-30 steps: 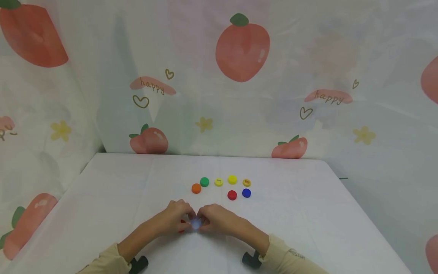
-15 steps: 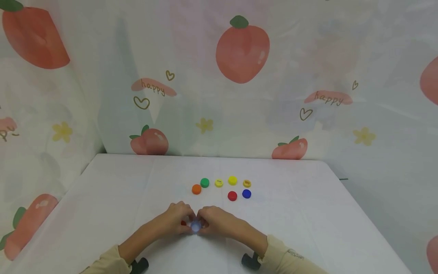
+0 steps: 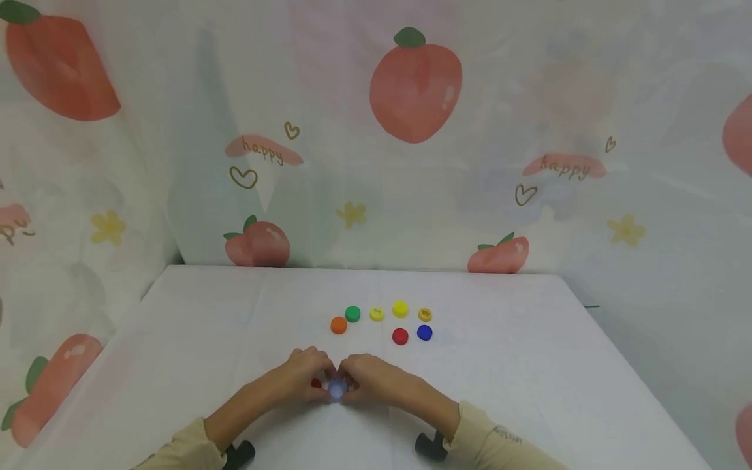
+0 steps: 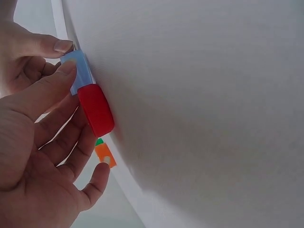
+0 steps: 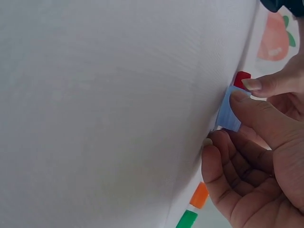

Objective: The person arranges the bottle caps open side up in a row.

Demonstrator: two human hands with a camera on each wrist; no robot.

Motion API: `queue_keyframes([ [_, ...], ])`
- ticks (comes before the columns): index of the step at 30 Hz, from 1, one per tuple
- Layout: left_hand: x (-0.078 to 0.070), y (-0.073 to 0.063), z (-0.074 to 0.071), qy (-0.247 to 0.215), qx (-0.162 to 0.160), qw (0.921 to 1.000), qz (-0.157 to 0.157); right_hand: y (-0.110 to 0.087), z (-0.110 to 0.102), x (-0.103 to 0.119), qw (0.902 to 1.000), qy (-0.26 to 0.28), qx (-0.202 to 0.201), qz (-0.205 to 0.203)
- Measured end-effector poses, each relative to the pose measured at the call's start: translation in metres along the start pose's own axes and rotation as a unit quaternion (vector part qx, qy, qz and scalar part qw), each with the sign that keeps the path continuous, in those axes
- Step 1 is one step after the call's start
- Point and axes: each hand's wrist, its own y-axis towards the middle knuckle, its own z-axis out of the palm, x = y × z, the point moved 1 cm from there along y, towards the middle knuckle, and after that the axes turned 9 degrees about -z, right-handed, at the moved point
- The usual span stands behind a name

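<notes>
Close to the table's near side, a light blue bottle cap (image 3: 337,390) is pinched between both hands. My left hand (image 3: 304,375) grips its left side with thumb and fingers, and my right hand (image 3: 373,378) grips its right side. Beside it a larger red bottle cap (image 4: 97,110) stands at the left hand's fingers in the left wrist view; mostly hidden from the head camera, it shows as a small patch under that hand. From the right wrist, the light blue cap (image 5: 228,111) is seen under the thumb, down at the white cloth.
Beyond the hands lie several loose caps: orange (image 3: 338,325), green (image 3: 352,314), yellow (image 3: 400,309), another red one (image 3: 400,336) and dark blue (image 3: 425,333). All rest on the white table (image 3: 499,378), with a fruit-print curtain (image 3: 411,196) behind.
The light blue cap has shifted slightly toward the table's near edge, with both hands still on it. Less of the red cap shows past the left hand. The far caps have stayed put.
</notes>
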Motion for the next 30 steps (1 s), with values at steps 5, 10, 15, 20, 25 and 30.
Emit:
queue_keyframes([
  [5,0.001,-0.002,0.003,-0.001,0.005,1.0000,-0.005,-0.002,0.002,0.002,0.9999,-0.004,0.008,0.008],
  [10,0.002,-0.003,0.002,0.001,0.005,0.9999,-0.009,-0.004,0.000,0.003,0.9999,-0.011,0.003,0.005],
  [15,0.001,-0.001,-0.003,-0.003,0.019,0.9998,-0.007,-0.008,-0.004,0.002,1.0000,0.000,0.003,0.005],
  [20,-0.003,0.002,-0.010,0.019,0.005,0.9996,-0.018,-0.015,-0.007,-0.003,1.0000,0.006,0.002,0.006],
  [25,-0.009,0.006,-0.016,0.003,-0.036,0.9980,-0.052,-0.019,-0.009,-0.007,0.9997,0.017,-0.005,0.017],
  [30,-0.009,0.011,-0.022,-0.028,-0.081,0.9924,-0.088,-0.019,-0.015,-0.012,0.9984,0.024,-0.035,0.038],
])
